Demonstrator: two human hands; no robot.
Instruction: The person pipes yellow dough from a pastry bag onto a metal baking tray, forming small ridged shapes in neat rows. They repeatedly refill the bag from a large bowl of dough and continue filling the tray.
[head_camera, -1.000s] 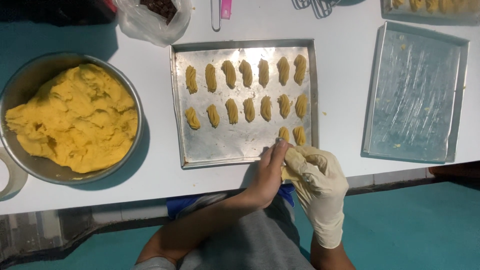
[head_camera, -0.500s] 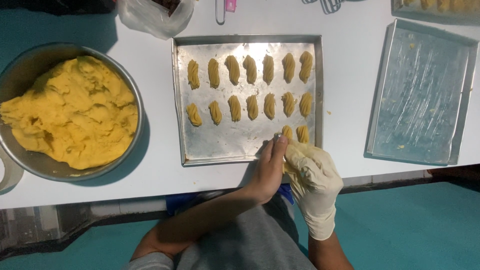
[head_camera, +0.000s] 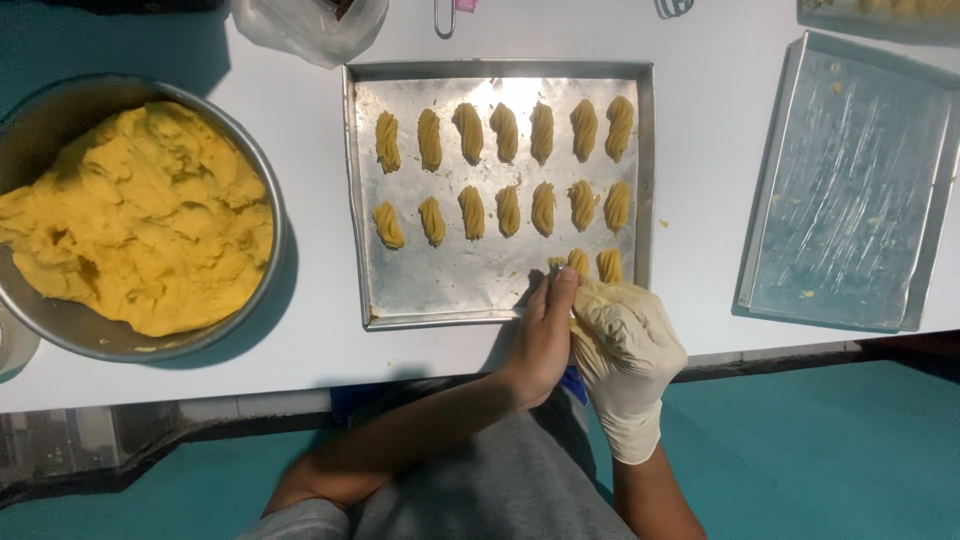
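A fresh twist of yellow dough (head_camera: 556, 264) sits right at the fingertips, at the near edge of the baking tray (head_camera: 400, 300), third in a new row beside two finished pieces (head_camera: 595, 264). The bare left hand (head_camera: 543, 335) lies with fingers pressed together, tips touching the dough. The gloved right hand (head_camera: 625, 345) is curled tight against it, apparently squeezing something; what it grips cannot be made out. Beyond the fingers, two full rows of seven twists (head_camera: 505, 170) are already laid down. By the look of it, the tray is well past half filled, with most of the third row open. Far to the left, the metal bowl (head_camera: 262, 190) holds plenty of dough (head_camera: 140, 220); to the right waits a greased tray (head_camera: 850, 180).
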